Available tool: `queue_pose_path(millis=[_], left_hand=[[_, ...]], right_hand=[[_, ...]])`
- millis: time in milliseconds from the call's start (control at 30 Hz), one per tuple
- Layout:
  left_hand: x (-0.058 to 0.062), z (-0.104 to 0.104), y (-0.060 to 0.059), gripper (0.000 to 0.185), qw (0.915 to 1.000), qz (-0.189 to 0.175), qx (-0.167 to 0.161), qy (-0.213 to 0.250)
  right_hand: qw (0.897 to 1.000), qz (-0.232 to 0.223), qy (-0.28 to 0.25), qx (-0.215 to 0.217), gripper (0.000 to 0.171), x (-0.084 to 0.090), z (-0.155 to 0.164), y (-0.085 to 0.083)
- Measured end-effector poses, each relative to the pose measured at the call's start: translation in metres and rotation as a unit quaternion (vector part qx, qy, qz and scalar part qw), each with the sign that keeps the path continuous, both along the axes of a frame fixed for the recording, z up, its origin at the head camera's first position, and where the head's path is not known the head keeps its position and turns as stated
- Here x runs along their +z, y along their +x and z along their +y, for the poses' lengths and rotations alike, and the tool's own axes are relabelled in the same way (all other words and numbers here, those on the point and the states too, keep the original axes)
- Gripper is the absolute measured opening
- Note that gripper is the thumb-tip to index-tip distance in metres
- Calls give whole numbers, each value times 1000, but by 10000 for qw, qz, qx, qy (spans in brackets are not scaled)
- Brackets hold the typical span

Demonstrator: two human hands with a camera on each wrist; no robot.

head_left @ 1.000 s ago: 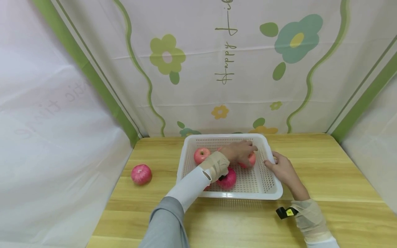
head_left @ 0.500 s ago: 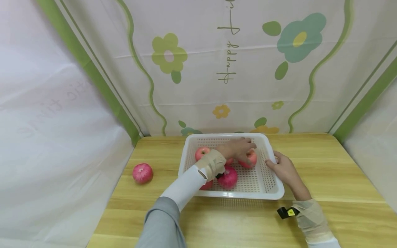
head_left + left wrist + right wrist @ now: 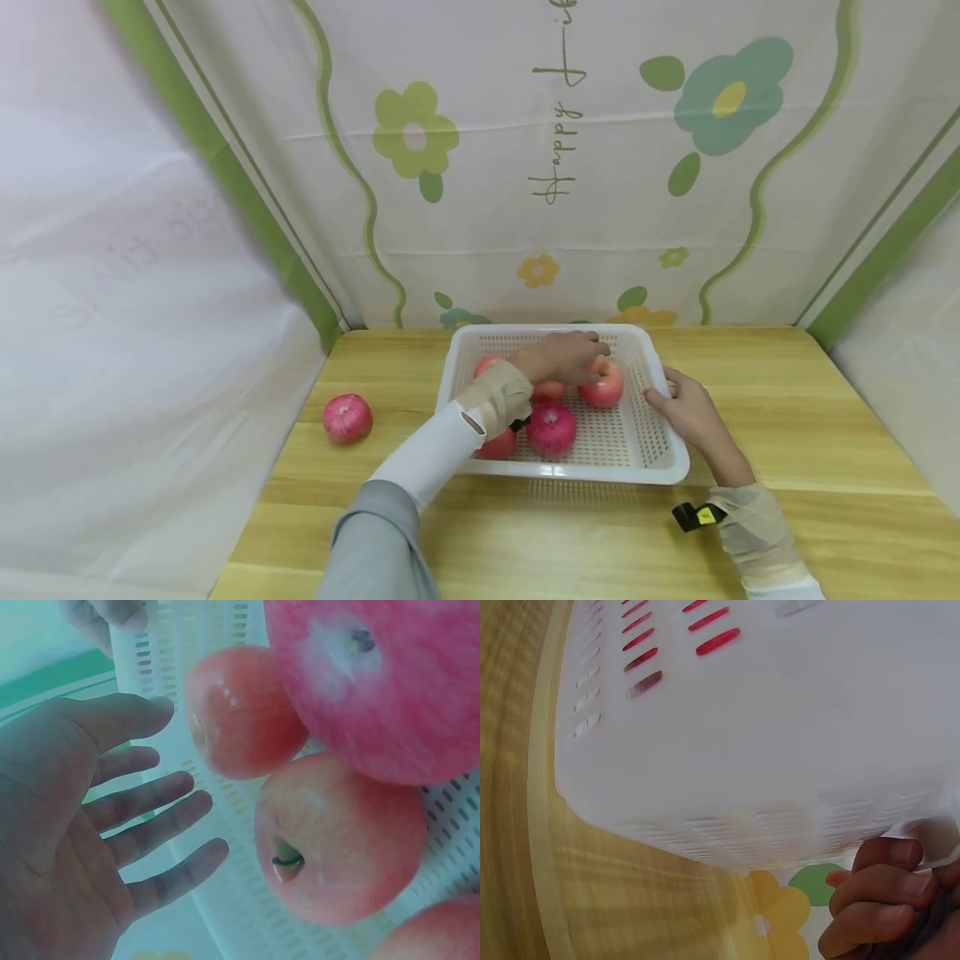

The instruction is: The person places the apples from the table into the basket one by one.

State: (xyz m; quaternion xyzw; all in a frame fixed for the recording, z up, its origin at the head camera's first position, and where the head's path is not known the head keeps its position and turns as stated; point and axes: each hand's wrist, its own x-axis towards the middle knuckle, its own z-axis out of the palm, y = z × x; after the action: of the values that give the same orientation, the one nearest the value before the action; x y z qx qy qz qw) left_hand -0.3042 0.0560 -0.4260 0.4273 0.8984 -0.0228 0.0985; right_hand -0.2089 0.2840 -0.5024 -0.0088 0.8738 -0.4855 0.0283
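Observation:
Several red apples lie in a white perforated plastic basket [image 3: 555, 472]. My left hand [image 3: 562, 357] reaches over the basket, fingers spread and nearly straight, beside the right-hand apple [image 3: 602, 385]. In the left wrist view, a gap shows between the left hand [image 3: 97, 817] and the nearer apples [image 3: 341, 840]. A larger bright pink, streaked round fruit [image 3: 551, 430] with a short stem sits in front of them. My right hand [image 3: 690, 412] grips the basket's right rim, thumb on the inner side; curled fingers [image 3: 874, 900] show outside the wall. The left forearm partly covers the apples at left.
Another pink streaked fruit [image 3: 347, 418] lies on the wooden table [image 3: 540, 542], left of the basket. A white flowered curtain [image 3: 480, 167] stands right behind the basket, with white cloth [image 3: 135, 333] at the left side.
My left hand has drawn back to the left from the right-hand apple, which now shows more fully. My right hand keeps its grip on the rim.

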Motion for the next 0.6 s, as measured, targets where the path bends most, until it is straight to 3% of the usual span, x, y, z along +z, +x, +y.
queue_pose_path(millis=[267,600], left_hand=[[7,-19,4,39,9982,172,-196,539],[13,-35,6,37,9971,268,-178,683]], right_hand=[[10000,10,12,30,70,1,-1,0],[9999,69,88,81,69,2,-2,1]])
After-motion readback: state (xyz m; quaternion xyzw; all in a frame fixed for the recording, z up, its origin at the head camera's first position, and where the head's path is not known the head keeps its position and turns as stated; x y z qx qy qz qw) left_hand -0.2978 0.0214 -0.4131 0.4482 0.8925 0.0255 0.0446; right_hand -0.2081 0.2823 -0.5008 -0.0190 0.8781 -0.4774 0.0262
